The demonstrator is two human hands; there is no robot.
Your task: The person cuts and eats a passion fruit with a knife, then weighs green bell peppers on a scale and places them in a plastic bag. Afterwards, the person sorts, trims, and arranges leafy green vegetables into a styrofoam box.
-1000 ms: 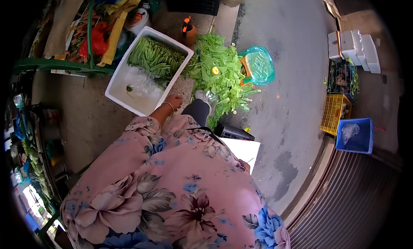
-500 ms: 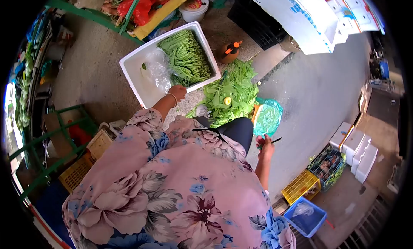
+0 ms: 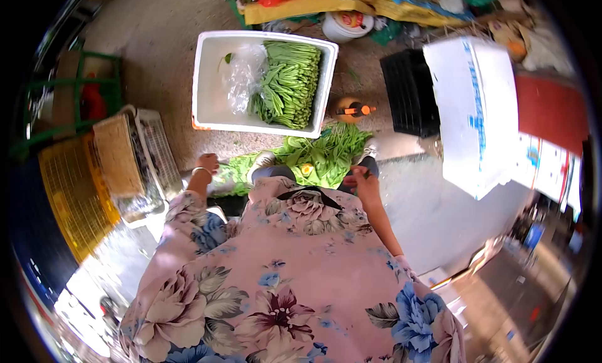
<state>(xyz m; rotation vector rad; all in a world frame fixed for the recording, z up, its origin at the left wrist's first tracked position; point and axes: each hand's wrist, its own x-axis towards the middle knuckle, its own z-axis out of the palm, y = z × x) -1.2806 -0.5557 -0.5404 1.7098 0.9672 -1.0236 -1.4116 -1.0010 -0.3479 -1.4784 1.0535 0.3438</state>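
Observation:
My left hand (image 3: 208,163) hangs below the near left corner of a white foam box (image 3: 199,80). Its fingers are loosely bent and hold nothing visible. Tied-looking rows of long green vegetable stems (image 3: 295,80) fill the box's right side, beside a crumpled clear plastic bag (image 3: 244,77). In front of my right leg, my right hand (image 3: 362,176) is closed round a small knife (image 3: 367,173), of which only a dark bit shows. Loose leafy greens (image 3: 326,146) lie on the ground between my shoes, with a small yellowish round thing (image 3: 306,169) on them.
A brown spray bottle (image 3: 352,110) with an orange trigger stands right of the foam box. Beyond it are a black crate (image 3: 409,93) and a tall white foam box (image 3: 480,112). Yellow and white crates (image 3: 75,193) sit at left. A white bucket (image 3: 347,25) stands behind.
The view has turned, and I appear more upright. My left hand has moved away from the foam box's edge. My right hand has come in front of my leg, with the knife blade less visible.

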